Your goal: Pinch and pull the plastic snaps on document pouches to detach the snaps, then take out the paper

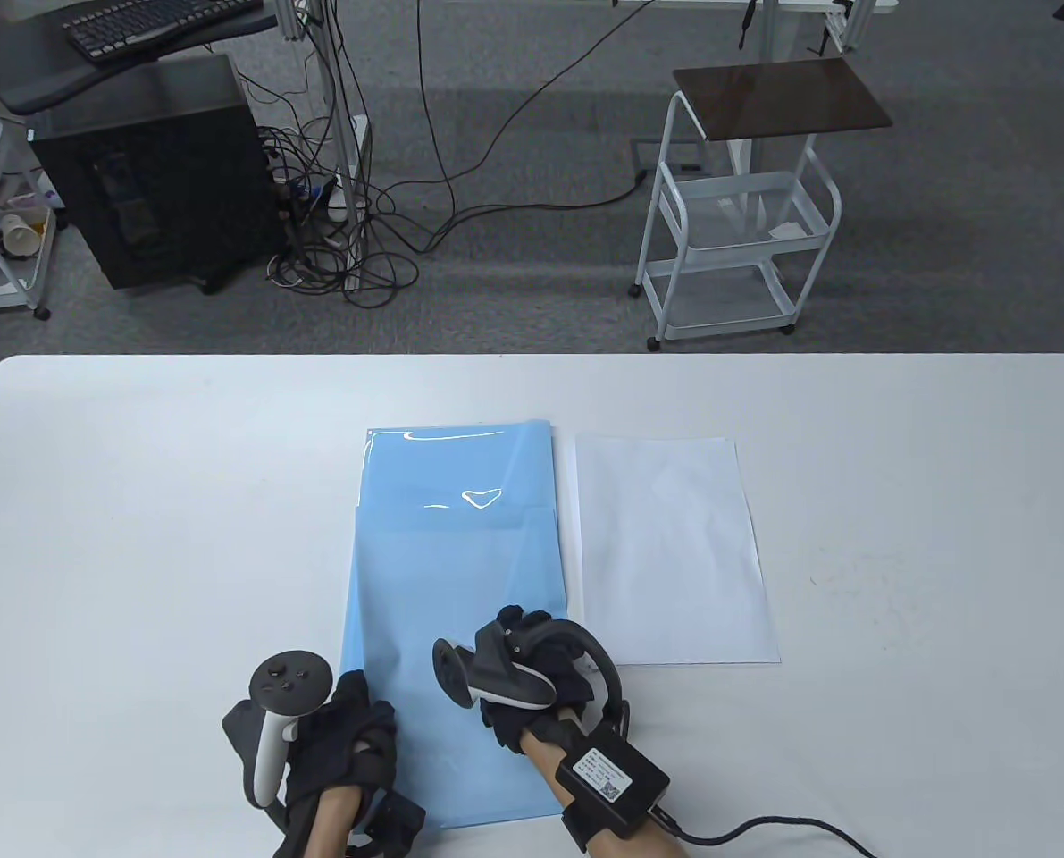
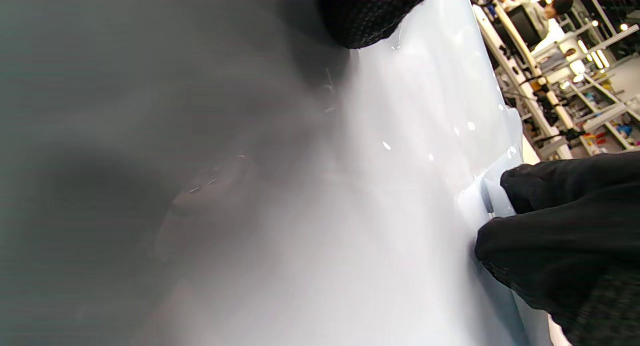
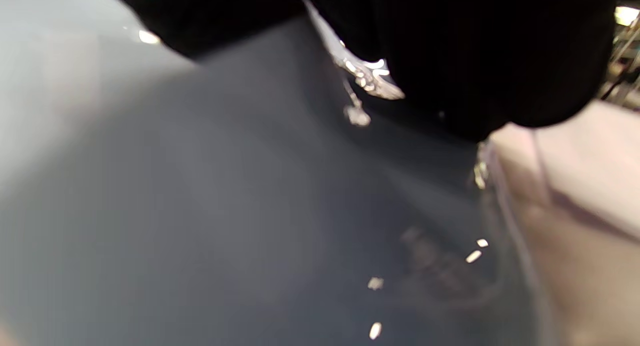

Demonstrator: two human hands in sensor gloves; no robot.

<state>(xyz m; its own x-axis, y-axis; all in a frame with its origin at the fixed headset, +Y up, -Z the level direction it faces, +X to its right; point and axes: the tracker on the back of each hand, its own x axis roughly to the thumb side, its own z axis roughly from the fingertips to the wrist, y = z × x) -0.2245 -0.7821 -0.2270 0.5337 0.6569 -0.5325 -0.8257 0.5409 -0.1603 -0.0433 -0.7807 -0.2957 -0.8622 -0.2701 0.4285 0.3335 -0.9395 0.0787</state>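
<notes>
Blue pouch (image 1: 451, 617): one; paper sheet (image 1: 670, 550): one, beside; both hands (image 1: 344, 742) (image 1: 532, 679) pinching pouch.

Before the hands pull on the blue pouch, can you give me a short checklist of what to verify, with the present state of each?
1. Blue pouch lies flat on the table: ok.
2. Left hand is on the pouch's near left edge: ok.
3. Right hand pinches the pouch's right edge, as the left wrist view shows: ok.
4. Snap detached: cannot tell, no view shows it sharply.
5. White paper lies beside the pouch, out of the way: ok.
6. Paper left inside the pouch: cannot tell.
</notes>
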